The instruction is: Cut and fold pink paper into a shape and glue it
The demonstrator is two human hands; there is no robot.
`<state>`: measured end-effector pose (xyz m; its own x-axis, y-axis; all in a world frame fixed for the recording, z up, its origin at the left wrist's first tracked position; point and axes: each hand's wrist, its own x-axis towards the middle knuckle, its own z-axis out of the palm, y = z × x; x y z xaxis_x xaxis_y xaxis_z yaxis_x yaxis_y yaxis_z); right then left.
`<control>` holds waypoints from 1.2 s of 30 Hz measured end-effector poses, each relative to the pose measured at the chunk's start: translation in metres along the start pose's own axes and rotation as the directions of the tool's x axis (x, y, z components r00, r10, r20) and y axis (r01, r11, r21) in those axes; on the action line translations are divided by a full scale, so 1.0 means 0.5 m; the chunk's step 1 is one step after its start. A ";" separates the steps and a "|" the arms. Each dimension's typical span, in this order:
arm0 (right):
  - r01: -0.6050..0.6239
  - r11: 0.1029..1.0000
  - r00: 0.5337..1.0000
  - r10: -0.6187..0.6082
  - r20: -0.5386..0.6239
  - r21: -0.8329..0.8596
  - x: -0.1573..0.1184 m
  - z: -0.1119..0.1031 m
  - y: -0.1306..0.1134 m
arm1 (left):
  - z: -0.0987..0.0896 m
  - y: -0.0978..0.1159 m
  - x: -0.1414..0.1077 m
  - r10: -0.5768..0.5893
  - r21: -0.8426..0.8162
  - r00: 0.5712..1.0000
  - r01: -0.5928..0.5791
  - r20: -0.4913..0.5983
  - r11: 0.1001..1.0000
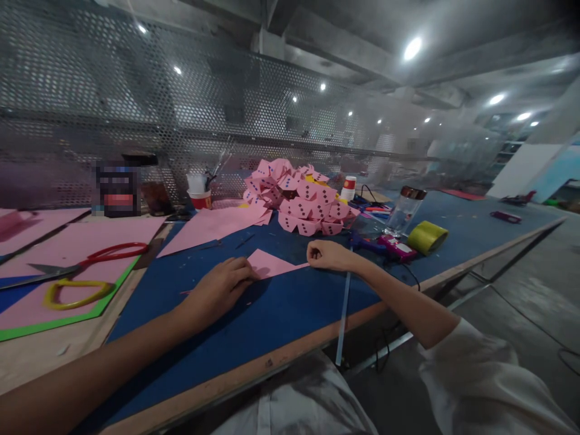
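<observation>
Your left hand (221, 283) presses the wide end of a folded pink paper piece (270, 264) to the blue surface (281, 308), nearer you than the dotted pink paper structure (301, 196), while your right hand's (330, 255) curled grip pinches its narrow tip.

A dim, bare concrete interior lit by scattered white lamps
A long blue-topped counter (294, 308) with a wooden edge runs across the view and away to the right, backed by a perforated metal screen (208, 90); overhead are grey concrete beams (344, 48) and bright round ceiling lights (412, 48), while at the right a pillar (521, 166), white above and pale blue beside it, stands over a grey, scuffed floor (521, 302).
</observation>
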<state>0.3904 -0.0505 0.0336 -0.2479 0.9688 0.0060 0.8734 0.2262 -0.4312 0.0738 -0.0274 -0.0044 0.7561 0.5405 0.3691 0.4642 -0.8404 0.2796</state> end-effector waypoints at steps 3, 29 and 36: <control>-0.021 1.000 0.999 0.021 -0.032 -0.016 -0.012 -0.010 0.025 | 0.005 -0.006 -0.002 0.001 -0.005 1.000 -0.001 -0.008 1.000; 0.348 0.921 0.934 -0.356 0.018 0.175 0.069 0.079 -0.102 | -0.011 0.053 0.058 -0.421 0.012 0.904 0.421 0.075 0.907; 0.368 0.920 0.928 -0.372 0.006 0.138 0.068 0.079 -0.100 | -0.009 0.024 0.088 -0.503 -0.043 0.844 0.519 0.183 0.854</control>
<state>0.3216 -0.0331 0.0198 -0.5579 0.8142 0.1605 0.6543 0.5505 -0.5185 0.1105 -0.0134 0.0190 0.4892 0.8721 0.0083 0.7685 -0.4356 0.4687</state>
